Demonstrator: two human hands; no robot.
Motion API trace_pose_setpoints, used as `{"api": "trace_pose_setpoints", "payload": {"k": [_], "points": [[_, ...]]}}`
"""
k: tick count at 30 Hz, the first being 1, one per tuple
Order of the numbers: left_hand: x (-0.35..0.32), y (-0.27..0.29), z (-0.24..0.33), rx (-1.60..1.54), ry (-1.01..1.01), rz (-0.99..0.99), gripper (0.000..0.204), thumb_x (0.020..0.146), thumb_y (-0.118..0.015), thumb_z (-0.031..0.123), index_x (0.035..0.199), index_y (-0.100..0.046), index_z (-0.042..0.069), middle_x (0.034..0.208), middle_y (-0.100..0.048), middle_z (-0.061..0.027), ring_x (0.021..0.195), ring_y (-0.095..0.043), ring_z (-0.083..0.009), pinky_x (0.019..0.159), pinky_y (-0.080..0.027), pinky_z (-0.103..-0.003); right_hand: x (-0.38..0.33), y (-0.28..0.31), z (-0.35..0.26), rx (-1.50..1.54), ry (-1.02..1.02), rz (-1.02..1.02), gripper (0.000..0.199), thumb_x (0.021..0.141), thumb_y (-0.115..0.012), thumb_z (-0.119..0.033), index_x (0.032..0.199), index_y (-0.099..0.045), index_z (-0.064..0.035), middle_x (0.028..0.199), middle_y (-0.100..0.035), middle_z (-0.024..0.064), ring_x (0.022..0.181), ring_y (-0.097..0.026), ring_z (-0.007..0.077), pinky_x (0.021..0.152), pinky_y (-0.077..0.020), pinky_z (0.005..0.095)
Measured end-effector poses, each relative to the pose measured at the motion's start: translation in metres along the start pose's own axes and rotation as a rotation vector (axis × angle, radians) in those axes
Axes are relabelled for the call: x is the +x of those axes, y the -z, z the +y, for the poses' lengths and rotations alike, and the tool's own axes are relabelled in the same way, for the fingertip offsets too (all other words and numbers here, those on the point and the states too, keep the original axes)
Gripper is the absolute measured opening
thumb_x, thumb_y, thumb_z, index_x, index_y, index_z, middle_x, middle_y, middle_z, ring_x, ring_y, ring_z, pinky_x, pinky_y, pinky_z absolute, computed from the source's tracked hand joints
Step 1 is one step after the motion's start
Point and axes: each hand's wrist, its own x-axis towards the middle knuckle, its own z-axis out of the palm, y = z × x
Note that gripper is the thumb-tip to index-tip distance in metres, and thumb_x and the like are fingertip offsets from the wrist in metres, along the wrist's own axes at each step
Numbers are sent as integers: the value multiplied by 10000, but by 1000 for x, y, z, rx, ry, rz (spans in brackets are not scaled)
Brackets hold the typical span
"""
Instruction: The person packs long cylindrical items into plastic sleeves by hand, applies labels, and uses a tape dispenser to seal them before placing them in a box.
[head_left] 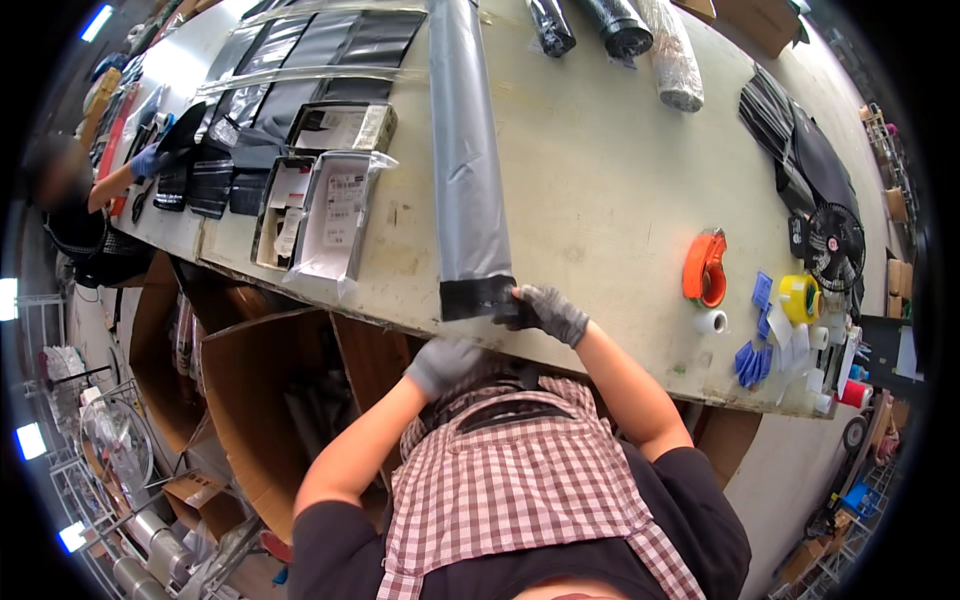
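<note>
A long, flat grey plastic sleeve (470, 170) stretches from the far side of the table to its near edge. A shiny black band (468, 298) covers its near end. My right hand (550, 314), in a grey glove, pinches the right corner of that black end, with the thumb on top. Just off the table edge, close to my body, is my gloved left hand (445, 368). Motion smears its fingers, and whether it holds anything cannot be made out.
Open label boxes (338, 215) stand left of the sleeve, near black wrapped packages (330, 50). Rightward lie an orange tape dispenser (706, 268), yellow tape (799, 298) and a fan (836, 245). Wrapped rolls (672, 60) lie far back. A co-worker's gloved hand (146, 160) works at left. Cardboard boxes (260, 400) stand below.
</note>
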Motion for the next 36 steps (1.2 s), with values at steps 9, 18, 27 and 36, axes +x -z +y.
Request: {"api": "trace_pose_setpoints", "payload": {"k": [9, 18, 27, 36], "points": [[-10, 88, -43, 99, 425, 16, 284, 726, -605, 136, 1006, -626, 178, 1215, -509, -130, 1156, -468, -295, 1016, -365, -425, 8, 26, -66, -1448, 1243, 390, 461, 783, -665, -164, 1229, -561, -218, 1254, -521, 103, 1138, -517, 280, 947, -439, 409], [68, 34, -117, -558, 14, 401, 244, 761, -689, 127, 1001, -648, 123, 1092, -621, -104, 1072, -571, -268, 934, -452, -420, 25, -7, -83, -806, 840, 5, 178, 900, -554, -117, 1056, -615, -58, 1115, -625, 141, 1050, -607, 250, 915, -478, 354], [152, 8, -111, -693, 1220, 701, 398, 944, -511, 328, 952, -607, -58, 800, -635, -179, 725, -593, -247, 726, -465, -366, 83, -38, -105, -465, 671, 936, 281, 898, -538, -199, 685, -544, -16, 579, -513, 146, 504, -488, 226, 522, -417, 353], [157, -23, -129, -688, 1149, 610, 414, 899, -513, 199, 1287, -449, 69, 1138, -589, -239, 996, -585, -363, 901, -446, -408, 86, -68, -144, -1254, 961, 889, 632, 697, -725, -218, 1249, -434, -114, 1318, -406, 192, 1205, -402, 383, 1031, -355, 408]]}}
